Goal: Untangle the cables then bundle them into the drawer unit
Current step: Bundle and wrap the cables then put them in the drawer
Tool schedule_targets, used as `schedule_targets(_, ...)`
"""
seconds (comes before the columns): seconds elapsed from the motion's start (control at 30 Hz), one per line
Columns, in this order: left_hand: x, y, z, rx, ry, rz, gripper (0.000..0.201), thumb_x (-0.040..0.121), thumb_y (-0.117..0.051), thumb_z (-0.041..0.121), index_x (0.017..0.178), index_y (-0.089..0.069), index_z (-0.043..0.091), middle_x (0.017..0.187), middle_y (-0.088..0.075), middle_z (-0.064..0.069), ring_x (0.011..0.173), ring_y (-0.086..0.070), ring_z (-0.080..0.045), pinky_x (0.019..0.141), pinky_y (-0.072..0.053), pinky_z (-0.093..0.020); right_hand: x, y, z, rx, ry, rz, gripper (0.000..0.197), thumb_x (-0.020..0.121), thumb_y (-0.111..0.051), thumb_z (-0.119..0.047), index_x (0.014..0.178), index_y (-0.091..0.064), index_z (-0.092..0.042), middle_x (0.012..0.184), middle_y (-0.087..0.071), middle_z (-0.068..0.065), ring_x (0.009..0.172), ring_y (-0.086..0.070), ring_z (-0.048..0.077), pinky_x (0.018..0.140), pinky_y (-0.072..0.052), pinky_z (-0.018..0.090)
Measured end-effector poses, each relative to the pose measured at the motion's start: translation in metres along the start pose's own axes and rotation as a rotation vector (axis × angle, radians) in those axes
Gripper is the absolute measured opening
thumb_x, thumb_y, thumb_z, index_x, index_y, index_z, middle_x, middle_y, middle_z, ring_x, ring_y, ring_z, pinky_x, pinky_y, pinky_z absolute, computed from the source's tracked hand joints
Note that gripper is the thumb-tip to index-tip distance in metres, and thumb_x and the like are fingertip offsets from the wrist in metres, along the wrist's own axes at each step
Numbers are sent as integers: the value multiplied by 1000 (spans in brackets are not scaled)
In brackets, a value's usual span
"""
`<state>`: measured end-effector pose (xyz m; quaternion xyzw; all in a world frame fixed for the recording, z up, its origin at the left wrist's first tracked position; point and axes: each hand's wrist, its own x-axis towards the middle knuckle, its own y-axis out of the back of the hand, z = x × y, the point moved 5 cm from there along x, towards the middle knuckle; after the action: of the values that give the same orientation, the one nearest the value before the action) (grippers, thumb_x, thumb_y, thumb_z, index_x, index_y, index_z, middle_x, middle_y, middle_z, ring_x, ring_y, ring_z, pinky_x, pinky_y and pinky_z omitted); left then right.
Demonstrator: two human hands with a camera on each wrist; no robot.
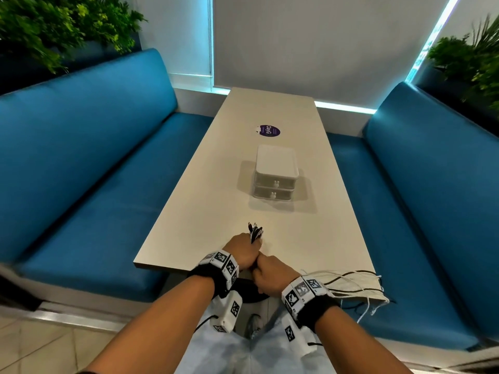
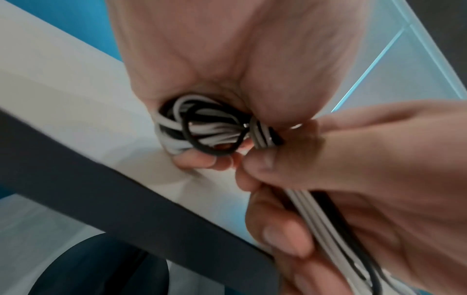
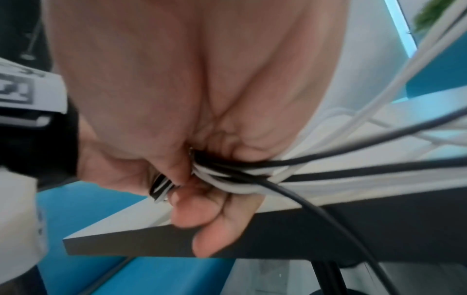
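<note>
Both hands meet at the near edge of the pale table (image 1: 205,190). My left hand (image 1: 244,249) grips a coiled bunch of white and black cables (image 2: 199,127), and their plug ends (image 1: 255,230) stick up past its knuckles. My right hand (image 1: 270,273) touches the left and grips the same cables' straight strands (image 2: 316,215). The strands' loose lengths (image 1: 351,282) trail right, off the table's corner. In the right wrist view the cables (image 3: 227,173) run out from under the curled right fingers (image 3: 202,217). The white two-drawer unit (image 1: 275,174) stands mid-table, both drawers closed.
A purple round sticker (image 1: 268,130) lies on the table beyond the drawer unit. Blue upholstered benches (image 1: 94,171) (image 1: 432,198) flank the table on both sides. Plants (image 1: 54,28) stand behind the benches. A dark table base (image 2: 101,269) shows under the tabletop.
</note>
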<state>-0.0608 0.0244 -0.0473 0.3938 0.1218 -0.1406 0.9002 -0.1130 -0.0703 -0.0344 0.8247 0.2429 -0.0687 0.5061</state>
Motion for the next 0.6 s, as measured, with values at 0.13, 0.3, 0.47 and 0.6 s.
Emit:
schedule_targets(0.13, 6, 2, 2, -13, -2, 64, 44, 104, -39, 39, 90, -59, 2, 96, -66, -17, 85, -60, -30, 70, -41, -31, -2, 4, 6, -108, 33, 41, 25, 100, -38, -23, 111, -47, -3, 98, -64, 23, 87, -65, 38, 75, -53, 44)
schedule_targets(0.3, 10, 24, 10, -208, -43, 178, 45, 104, -41, 38, 84, -61, 4, 78, -71, -9, 60, -65, -21, 55, -51, -28, -7, 18, 12, -316, 54, 157, 36, 101, -38, -38, 119, -46, -8, 102, -62, 20, 89, -62, 38, 71, -46, 40)
schedule_targets(0.47, 11, 33, 9, -509, -4, 223, 26, 104, -45, 31, 99, -53, 6, 78, -70, -15, 58, -69, -31, 46, -52, -29, -7, 24, 12, -486, 5, 115, 40, 102, -35, -43, 122, -49, -11, 107, -62, 17, 94, -62, 37, 73, -46, 39)
schedule_targets(0.6, 6, 27, 20, -689, -39, 147, 24, 102, -47, 24, 85, -47, 8, 60, -57, -8, 51, -63, -31, 56, -53, -38, 1, 12, 12, -237, -6, -14, 36, 101, -38, -36, 118, -51, -8, 106, -63, 21, 92, -62, 37, 77, -47, 40)
